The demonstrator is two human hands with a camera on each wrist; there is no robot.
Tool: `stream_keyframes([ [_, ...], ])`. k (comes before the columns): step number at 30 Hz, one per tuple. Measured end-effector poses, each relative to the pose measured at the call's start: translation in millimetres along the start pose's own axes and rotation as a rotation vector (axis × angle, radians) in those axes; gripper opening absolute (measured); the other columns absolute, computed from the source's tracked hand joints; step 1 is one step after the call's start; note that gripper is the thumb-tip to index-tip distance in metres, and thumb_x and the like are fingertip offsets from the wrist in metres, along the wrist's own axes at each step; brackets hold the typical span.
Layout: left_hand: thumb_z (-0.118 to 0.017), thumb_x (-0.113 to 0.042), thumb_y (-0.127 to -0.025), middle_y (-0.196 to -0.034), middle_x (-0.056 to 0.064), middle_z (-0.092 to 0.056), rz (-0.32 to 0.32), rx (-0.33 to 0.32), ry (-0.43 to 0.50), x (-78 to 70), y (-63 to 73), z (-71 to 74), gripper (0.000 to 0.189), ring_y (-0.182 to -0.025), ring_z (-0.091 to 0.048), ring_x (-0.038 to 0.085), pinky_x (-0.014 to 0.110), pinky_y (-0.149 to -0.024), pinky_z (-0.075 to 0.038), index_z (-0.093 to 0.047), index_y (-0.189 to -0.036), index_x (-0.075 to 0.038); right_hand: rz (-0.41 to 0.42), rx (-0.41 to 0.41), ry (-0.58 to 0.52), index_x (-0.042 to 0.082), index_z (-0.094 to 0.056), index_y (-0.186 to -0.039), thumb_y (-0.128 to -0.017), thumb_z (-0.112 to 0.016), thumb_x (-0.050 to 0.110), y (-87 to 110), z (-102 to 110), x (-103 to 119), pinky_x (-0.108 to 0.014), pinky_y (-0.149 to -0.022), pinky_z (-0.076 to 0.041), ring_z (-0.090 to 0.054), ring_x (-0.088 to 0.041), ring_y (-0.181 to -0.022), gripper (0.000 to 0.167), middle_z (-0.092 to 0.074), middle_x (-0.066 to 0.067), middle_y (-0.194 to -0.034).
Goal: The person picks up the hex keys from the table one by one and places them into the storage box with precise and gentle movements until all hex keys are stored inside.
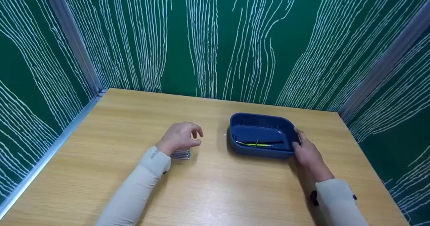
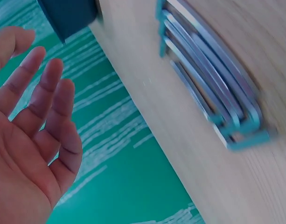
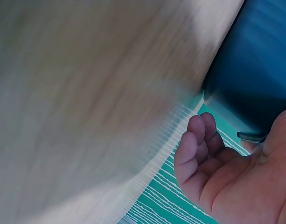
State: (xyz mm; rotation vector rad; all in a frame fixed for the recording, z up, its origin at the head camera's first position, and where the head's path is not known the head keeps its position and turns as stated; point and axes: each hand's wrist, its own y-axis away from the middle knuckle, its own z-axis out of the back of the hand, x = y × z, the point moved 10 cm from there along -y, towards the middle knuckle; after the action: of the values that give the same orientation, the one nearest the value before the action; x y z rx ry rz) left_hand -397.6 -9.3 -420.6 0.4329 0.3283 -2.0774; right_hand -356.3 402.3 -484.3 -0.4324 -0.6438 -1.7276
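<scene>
Pale sleeves (image 1: 129,192) come nearest us, reaching in over a wooden table (image 1: 218,185). Toward its right side we see the dark blue box (image 1: 262,153), rim facing up; whether its base lies fully flat we cannot tell. We judge it light and stiff, its smooth walls a little slippery, so a pinch over the rim suits it, ideally with support at the opposite end. Inside lie a yellow-green stick (image 1: 263,145) and a dark thin piece (image 1: 278,142), likely to slide if the box tips. Our right hand (image 1: 307,153) is clamped on the box's right end, thumb at the rim. Our left hand (image 1: 181,137) holds nothing, its thumb and bent fingers apart, near a stack of metal frames (image 1: 181,154); these look rigid and slick, best gripped across their outer edges. Beyond stand green walls (image 1: 174,51) with white streaks.
</scene>
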Motion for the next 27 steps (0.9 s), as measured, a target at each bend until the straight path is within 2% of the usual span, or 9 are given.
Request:
stream_keyframes([
  [7,-0.072,-0.034,-0.081,-0.092,-0.005,-0.067,0.080,0.013,0.012,25.2,8.4,6.0,0.024,-0.084,-0.057,0.014,0.032,-0.076,-0.050,-0.072,-0.103,-0.024,0.001,-0.001,-0.006,0.030,0.005,-0.155,-0.104,-0.024,0.037,0.2,0,0,-0.069,-0.109,-0.013,-0.007,-0.050,-0.144,0.059,-0.001,-0.023,-0.160],
  [13,-0.074,-0.032,-0.077,-0.086,-0.004,-0.066,0.109,0.012,0.014,42.9,12.1,4.5,0.024,-0.079,-0.056,0.015,0.031,-0.073,-0.048,-0.073,-0.099,-0.023,0.002,-0.001,-0.005,0.029,0.005,-0.155,-0.104,-0.024,0.036,-0.4,0,0,-0.068,-0.109,-0.013,-0.007,-0.050,-0.144,0.059,-0.002,-0.023,-0.160],
  [20,-0.076,-0.029,-0.077,-0.082,-0.006,-0.064,0.163,0.025,0.061,60.5,16.8,-4.1,0.016,-0.078,-0.056,0.015,0.032,-0.073,-0.047,-0.073,-0.092,-0.024,0.020,-0.033,0.039,0.023,0.000,-0.156,-0.103,-0.026,0.032,-1.0,2,2,-0.068,-0.110,-0.015,-0.012,-0.051,-0.143,0.059,-0.007,-0.025,-0.159],
  [27,-0.077,-0.029,-0.078,-0.083,-0.005,-0.064,0.217,0.057,0.090,70.5,17.4,-13.4,0.009,-0.082,-0.056,0.017,0.034,-0.078,-0.048,-0.072,-0.085,-0.026,0.014,-0.014,0.013,0.025,0.002,-0.155,-0.104,-0.025,0.035,-0.3,0,1,-0.068,-0.110,-0.013,-0.008,-0.050,-0.143,0.059,-0.004,-0.024,-0.159],
])
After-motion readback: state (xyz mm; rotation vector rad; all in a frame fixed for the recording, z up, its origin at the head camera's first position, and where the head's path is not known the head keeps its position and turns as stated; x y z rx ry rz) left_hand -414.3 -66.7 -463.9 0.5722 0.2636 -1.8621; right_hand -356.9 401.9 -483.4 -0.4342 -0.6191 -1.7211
